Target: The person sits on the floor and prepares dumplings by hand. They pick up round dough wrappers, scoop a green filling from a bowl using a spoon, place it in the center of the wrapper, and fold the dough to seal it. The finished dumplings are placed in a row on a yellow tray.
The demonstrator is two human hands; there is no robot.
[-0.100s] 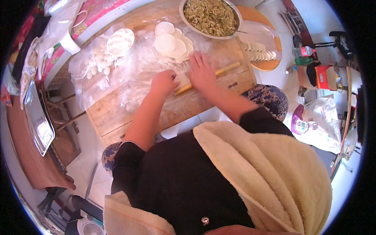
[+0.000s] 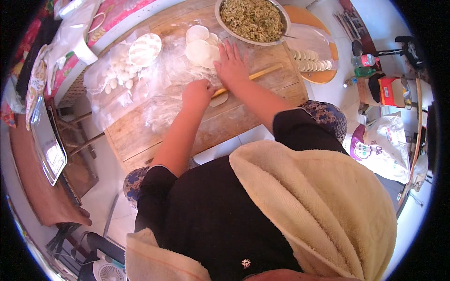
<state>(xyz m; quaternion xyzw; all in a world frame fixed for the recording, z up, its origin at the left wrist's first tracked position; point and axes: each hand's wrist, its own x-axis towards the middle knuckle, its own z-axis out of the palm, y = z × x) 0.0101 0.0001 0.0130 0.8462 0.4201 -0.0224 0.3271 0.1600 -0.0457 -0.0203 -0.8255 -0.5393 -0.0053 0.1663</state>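
Wooden table point(image 2: 136, 140), dough disc point(image 2: 219, 101) between both hands point(image 2: 197, 93) point(image 2: 232, 68)

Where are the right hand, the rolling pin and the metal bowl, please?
Right hand point(image 2: 232, 67): head view, back of the hand.
Rolling pin point(image 2: 266, 72): head view, bare stretch right of that hand.
Metal bowl point(image 2: 217, 14): head view, left part of its rim.

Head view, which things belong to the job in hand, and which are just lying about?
Likely part of the job:
- rolling pin
- dough discs
- dough balls
- filling
- dumplings

Apparently just lying about:
- fan
- bottles
- sack
- metal tray
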